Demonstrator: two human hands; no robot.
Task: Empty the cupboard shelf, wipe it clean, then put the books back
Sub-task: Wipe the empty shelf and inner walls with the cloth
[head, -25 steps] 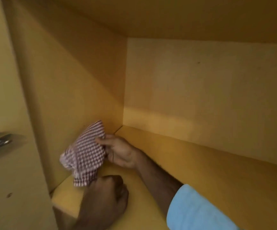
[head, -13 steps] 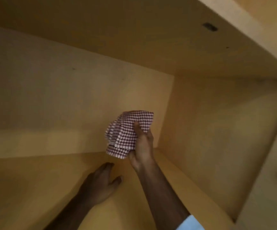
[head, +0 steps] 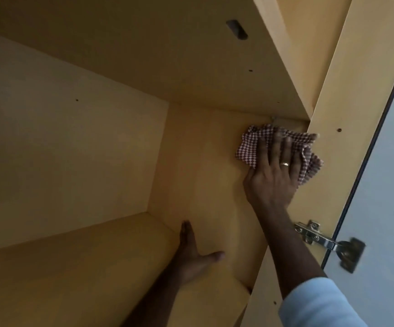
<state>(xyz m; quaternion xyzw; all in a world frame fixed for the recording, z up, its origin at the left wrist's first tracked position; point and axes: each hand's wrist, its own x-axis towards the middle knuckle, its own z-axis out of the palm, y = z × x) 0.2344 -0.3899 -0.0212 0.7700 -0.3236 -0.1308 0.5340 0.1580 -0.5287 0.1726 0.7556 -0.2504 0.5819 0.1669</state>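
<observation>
- The right hand (head: 272,175), in the right half of the frame, pressed a red-and-white checked cloth (head: 257,142) flat against the cupboard's right side wall (head: 205,173), just under the shelf board above (head: 167,67).
- Its grip was spread: fingers straight and fanned over the cloth, a ring (head: 285,164) on one finger, with the cloth bunching out beyond the fingertips and toward the front edge of the wall.
- The left hand (head: 191,253), at lower centre, lay flat on the cupboard shelf (head: 73,267) beside the same wall, fingers straight and together, thumb splayed to the right, holding nothing.
- The shelf ran from lower left to lower centre; no books were in view.
- A pale blue sleeve (head: 321,305) covered the right arm at lower right.
- A metal hinge (head: 328,241) joined the cupboard frame to the open door (head: 384,185) at the right edge.
</observation>
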